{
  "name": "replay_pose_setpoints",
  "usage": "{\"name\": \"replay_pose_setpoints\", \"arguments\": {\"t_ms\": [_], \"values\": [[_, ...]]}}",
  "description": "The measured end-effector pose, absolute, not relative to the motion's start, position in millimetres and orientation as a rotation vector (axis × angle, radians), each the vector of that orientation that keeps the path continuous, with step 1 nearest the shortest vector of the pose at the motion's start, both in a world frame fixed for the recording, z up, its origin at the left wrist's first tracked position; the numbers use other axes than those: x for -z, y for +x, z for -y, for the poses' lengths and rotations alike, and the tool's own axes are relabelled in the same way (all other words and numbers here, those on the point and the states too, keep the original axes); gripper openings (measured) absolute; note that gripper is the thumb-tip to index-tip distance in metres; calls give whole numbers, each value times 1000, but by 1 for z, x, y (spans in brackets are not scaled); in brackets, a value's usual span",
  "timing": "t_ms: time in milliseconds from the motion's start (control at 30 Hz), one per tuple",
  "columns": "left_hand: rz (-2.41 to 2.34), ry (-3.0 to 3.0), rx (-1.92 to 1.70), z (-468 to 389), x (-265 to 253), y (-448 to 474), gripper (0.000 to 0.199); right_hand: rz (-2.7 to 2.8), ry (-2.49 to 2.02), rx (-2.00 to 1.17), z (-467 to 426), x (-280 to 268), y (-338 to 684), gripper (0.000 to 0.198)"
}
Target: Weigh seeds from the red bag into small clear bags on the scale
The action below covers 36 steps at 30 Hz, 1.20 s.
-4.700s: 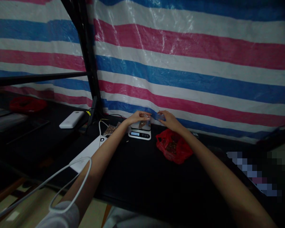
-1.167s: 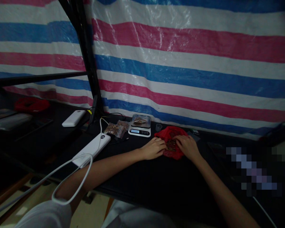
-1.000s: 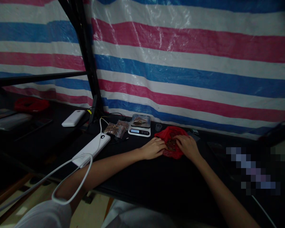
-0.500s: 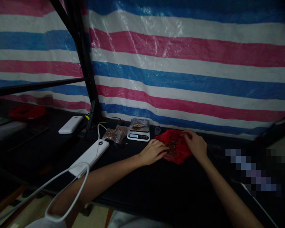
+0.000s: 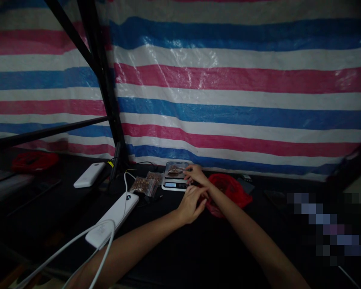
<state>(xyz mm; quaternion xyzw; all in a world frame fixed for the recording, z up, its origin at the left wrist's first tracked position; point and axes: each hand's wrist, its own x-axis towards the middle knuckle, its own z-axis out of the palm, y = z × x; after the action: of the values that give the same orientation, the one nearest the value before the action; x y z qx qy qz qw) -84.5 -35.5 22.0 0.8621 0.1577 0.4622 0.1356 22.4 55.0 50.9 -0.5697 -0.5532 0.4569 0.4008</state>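
Observation:
My right hand [image 5: 195, 174] reaches across my left wrist side to the small digital scale [image 5: 165, 186]. Its thumb and fingertips are pinched at the right edge of a clear plastic bag of brown pieces [image 5: 175, 170] lying on the scale's plate. Just below, my left hand [image 5: 190, 204] hovers at the left rim of a red plastic bag [image 5: 228, 188], fingers and thumb apart. My right forearm passes over the red bag and hides part of its inside. Left of the scale lie filled zip bags [image 5: 143, 186] of brown pieces.
A white power bank [image 5: 111, 220] with a white cable [image 5: 78, 236] lies near my left forearm. Further left are another white block [image 5: 89, 175] and a red bag [image 5: 34, 161]. A black metal frame [image 5: 104, 88] stands before the striped sheet [image 5: 228, 120]. A dark flat item [image 5: 246, 185] lies right.
My right hand has let go of the red bag's right side and moved left to the bag on the scale. My left hand has drawn slightly back. The view has tilted up.

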Motion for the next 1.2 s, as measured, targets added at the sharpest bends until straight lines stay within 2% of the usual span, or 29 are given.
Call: {"name": "replay_pose_setpoints", "arguments": {"t_ms": [100, 200, 400, 467, 533, 600, 700, 900, 1000, 1200], "values": [[-429, 2515, -1310, 36, -23, -84, 37, 1374, -1418, -1167, -63, -46, 18, 18], [-435, 2519, -1305, 37, -25, -83, 32, 1405, -1417, -1045, -59, -47, 19, 15], [-429, 2540, -1324, 38, -23, -85, 28, 1750, -1432, -346, -20, -68, 38, 10], [-450, 2505, -1438, 39, -21, -85, 29, 1836, -1457, -119, 2, -77, 46, 11], [-532, 2399, -1614, 38, -18, -84, 32, 1889, -1472, -23, 25, -84, 53, 12], [-643, 2257, -1722, 36, -17, -81, 38, 1904, -1471, -32, 43, -86, 61, 13], [-788, 2008, -1676, 28, -17, -79, 46, 1863, -1456, -156, 59, -75, 73, 13], [-711, 1874, -1306, 21, -21, -86, 23, 1613, -1351, -557, 66, -47, 87, 18], [-708, 1814, -1283, 29, -22, -86, 22, 1507, -1285, -637, 68, -46, 83, 19], [-667, 1719, -1204, 39, -14, -76, 42, 1369, -1216, -679, 70, -47, 80, 21]]}}
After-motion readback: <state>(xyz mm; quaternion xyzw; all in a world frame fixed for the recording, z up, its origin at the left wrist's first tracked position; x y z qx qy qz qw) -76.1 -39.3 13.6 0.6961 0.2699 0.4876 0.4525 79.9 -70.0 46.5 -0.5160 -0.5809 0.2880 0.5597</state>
